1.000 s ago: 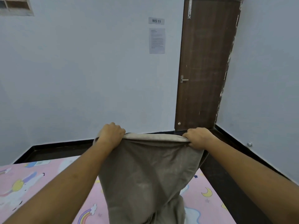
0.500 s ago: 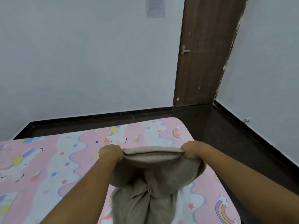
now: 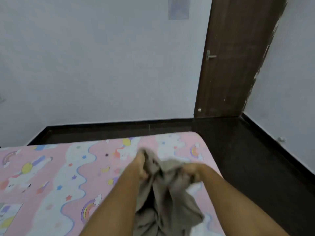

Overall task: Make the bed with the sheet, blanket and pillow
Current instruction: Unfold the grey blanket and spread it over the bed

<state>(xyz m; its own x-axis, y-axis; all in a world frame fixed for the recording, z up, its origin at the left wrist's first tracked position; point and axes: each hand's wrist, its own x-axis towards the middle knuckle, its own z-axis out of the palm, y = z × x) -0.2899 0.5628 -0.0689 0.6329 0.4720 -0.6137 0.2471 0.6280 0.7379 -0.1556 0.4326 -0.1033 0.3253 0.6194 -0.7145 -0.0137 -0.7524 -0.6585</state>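
A beige-grey blanket (image 3: 167, 200) hangs bunched between my two hands over the right part of the bed. My left hand (image 3: 140, 165) grips its upper edge on the left. Gripping the same edge on the right is my right hand (image 3: 191, 171), a short way from the left one. The bed (image 3: 51, 176) is covered with a pink sheet printed with unicorns, rainbows and clouds. The blanket's lower folds rest on the sheet near me. The picture is blurred by motion. No pillow is in view.
A dark floor (image 3: 247, 159) runs along the bed's far side and right side. A brown door (image 3: 235, 57) stands shut in the far right corner. White walls close the room behind and to the right.
My hands have dropped from chest height down to the bed and come closer together, so the blanket's top edge has bunched up. The view has tilted down.
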